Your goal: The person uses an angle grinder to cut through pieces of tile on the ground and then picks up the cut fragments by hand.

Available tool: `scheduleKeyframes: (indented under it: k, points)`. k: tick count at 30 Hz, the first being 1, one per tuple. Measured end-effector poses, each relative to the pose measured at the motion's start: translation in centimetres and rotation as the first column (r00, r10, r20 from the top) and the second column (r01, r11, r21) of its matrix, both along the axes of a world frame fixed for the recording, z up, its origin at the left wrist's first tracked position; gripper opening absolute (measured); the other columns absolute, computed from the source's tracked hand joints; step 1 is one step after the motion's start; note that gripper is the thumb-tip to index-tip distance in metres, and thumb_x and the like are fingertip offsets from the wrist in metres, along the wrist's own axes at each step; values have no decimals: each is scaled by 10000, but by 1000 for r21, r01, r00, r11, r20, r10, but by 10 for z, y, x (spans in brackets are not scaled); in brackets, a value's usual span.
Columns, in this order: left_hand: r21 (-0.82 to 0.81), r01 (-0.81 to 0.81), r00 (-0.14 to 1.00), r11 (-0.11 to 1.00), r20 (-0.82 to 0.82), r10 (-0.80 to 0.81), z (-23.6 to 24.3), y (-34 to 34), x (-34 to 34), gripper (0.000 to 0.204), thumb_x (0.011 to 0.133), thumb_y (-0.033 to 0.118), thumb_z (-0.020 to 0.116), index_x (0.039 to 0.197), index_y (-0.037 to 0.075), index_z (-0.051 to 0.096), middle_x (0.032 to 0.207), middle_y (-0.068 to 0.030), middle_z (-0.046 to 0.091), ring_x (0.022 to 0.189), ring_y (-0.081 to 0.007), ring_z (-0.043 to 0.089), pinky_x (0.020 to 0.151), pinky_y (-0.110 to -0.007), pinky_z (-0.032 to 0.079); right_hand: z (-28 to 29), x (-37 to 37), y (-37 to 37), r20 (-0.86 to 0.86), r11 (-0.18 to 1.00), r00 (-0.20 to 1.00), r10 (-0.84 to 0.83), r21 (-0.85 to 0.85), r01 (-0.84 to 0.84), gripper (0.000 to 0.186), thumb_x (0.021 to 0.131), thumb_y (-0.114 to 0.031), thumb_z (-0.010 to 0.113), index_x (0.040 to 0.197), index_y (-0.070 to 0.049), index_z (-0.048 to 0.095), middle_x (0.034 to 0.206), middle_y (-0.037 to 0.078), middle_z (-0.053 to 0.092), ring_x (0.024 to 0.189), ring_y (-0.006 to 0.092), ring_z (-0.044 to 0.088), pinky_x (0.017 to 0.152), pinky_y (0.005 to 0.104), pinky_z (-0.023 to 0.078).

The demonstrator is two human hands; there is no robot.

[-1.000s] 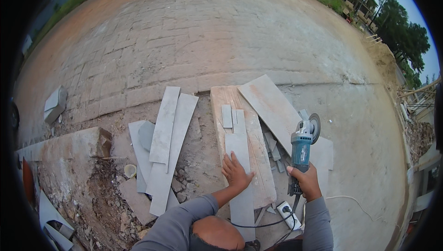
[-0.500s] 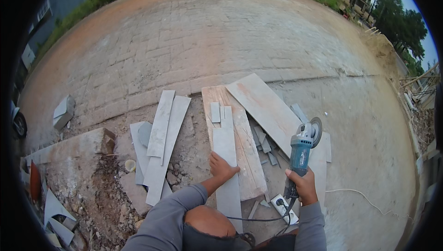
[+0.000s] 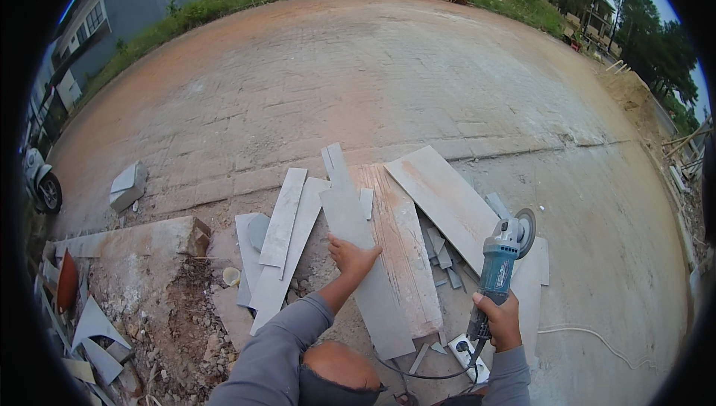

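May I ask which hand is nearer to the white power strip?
Right: the right hand appears just above the power strip in the picture; the left hand is farther, upper left.

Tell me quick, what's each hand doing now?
Left hand: holding the long grey slab across its width.
Right hand: closed around the blue-green grinder.

On the grinder [image 3: 498, 263], smooth plastic of the housing [image 3: 494, 278] and dull metal of the gear head [image 3: 507, 233] can be seen, while the long strip [image 3: 375, 290] is finished matt and smooth, like tile, the slab [image 3: 410, 272] is roughly scored, and the sleeves [image 3: 280, 350] are made of matt cloth
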State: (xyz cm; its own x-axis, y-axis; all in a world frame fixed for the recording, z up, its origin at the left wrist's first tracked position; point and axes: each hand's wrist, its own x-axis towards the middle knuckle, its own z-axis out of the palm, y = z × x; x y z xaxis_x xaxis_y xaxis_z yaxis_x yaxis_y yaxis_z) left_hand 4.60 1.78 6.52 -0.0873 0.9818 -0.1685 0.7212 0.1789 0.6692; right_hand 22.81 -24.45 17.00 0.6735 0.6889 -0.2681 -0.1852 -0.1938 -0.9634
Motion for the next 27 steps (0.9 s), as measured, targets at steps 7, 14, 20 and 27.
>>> scheduleKeyframes:
  k: [7, 14, 20, 27]
  points:
    - [180, -180, 934, 967, 340, 111, 103, 66, 11, 1274, 591, 330, 837, 1420, -130, -15, 1358, -326, 272, 1288, -433, 323, 1098, -441, 321, -3, 1, 0, 35, 994, 997, -74, 77, 71, 314, 736, -163, 749, 952, -13, 577, 783, 49, 597, 633, 146, 579, 586, 283, 493]
    - [501, -195, 903, 844, 426, -44, 186, 121, 23, 1248, 568, 295, 839, 1406, -132, 19, 1337, -317, 292, 1277, -432, 335, 1089, -444, 337, -15, 8, -5, 24, 990, 994, -107, 93, 104, 314, 736, -154, 756, 948, -9, 576, 756, 46, 587, 604, 143, 566, 561, 292, 494]
    - [610, 274, 918, 744, 65, -392, 220, 135, 21, 1244, 549, 306, 824, 1414, -125, 40, 1344, -312, 304, 1291, -432, 326, 1097, -450, 321, 7, 9, -11, 2, 989, 991, -132, 70, 131, 371, 714, -158, 784, 980, -2, 578, 826, 51, 610, 693, 141, 584, 636, 290, 485]
    - [326, 859, 509, 395, -455, -731, 153, 121, -10, 1225, 488, 291, 828, 1415, -125, 144, 1328, -306, 370, 1257, -424, 393, 1090, -421, 337, 12, 12, -15, 97, 987, 983, -154, 54, 149, 353, 730, -200, 771, 971, -24, 582, 799, 33, 596, 667, 124, 565, 622, 273, 470]
